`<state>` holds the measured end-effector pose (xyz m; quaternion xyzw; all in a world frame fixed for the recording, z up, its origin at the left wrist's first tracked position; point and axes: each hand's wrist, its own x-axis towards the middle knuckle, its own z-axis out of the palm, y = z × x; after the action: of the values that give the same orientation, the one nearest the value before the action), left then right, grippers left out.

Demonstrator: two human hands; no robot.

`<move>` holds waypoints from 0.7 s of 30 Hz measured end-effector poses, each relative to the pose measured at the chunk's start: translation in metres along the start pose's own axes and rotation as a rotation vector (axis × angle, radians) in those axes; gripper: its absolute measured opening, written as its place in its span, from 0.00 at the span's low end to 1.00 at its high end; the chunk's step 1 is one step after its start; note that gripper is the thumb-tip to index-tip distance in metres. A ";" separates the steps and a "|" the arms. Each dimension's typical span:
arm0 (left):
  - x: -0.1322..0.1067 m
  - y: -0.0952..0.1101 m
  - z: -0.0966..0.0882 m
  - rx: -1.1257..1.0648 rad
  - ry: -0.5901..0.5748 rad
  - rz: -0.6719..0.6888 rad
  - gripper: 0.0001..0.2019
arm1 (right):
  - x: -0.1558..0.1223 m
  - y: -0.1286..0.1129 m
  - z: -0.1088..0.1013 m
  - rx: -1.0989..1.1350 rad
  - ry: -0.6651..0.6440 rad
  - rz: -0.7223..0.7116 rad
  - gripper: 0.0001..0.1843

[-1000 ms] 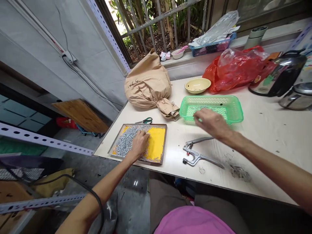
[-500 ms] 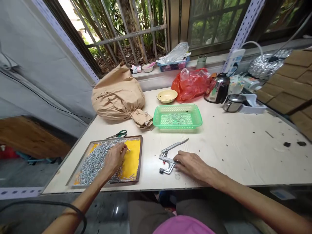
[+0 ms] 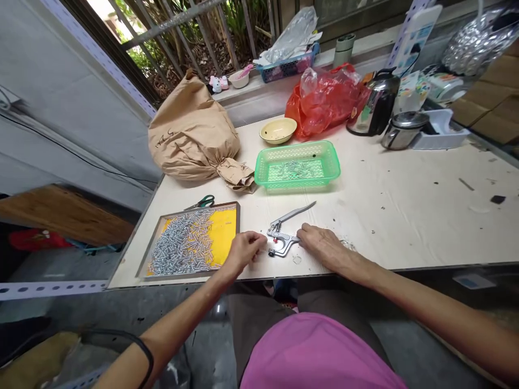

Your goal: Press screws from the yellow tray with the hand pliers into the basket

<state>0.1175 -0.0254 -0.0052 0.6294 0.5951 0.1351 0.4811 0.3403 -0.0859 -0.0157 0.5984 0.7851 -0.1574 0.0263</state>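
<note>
My left hand [image 3: 245, 250] is closed in a pinch just left of the snap pliers' jaws; whatever lies between its fingertips is too small to make out. Closed around one handle of the silvery snap pliers [image 3: 284, 241], my right hand [image 3: 321, 246] holds them flat on the table. Their other handle points up and away, so the pliers stand open, with a spring near the pivot. On the left lies a shallow tray [image 3: 238, 219] with a yellow bottom, heaped with small silvery rod-like metal pieces [image 3: 174, 246].
Beyond the pliers stands a green plastic basket [image 3: 298, 182] holding several small pieces. Scissors [image 3: 205, 201] lie behind the tray. Farther back are a tied brown paper sack [image 3: 194, 135], a cream bowl [image 3: 278, 131], a red plastic bag [image 3: 324, 102] and a metal jug [image 3: 379, 102].
My left hand has moved right, from over the tray to beside the pliers' jaws. My right hand stays on the pliers' handle. The view has tilted downward.
</note>
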 end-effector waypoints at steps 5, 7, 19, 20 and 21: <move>0.011 -0.001 0.017 0.188 -0.063 0.033 0.16 | -0.003 -0.001 -0.006 -0.001 -0.023 0.012 0.10; 0.012 0.004 0.016 0.255 -0.079 0.027 0.17 | -0.003 0.000 -0.005 0.013 -0.015 0.012 0.10; 0.026 0.006 0.011 0.206 -0.300 -0.117 0.15 | -0.007 0.001 -0.002 0.051 0.029 -0.007 0.11; 0.027 0.006 0.011 0.193 -0.308 -0.134 0.15 | -0.006 0.002 -0.002 0.061 0.040 -0.008 0.10; 0.027 0.007 0.011 0.187 -0.312 -0.146 0.15 | -0.005 0.003 -0.002 0.068 0.066 -0.011 0.10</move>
<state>0.1369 -0.0051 -0.0168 0.6400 0.5672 -0.0552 0.5155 0.3453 -0.0896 -0.0130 0.5994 0.7831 -0.1644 -0.0211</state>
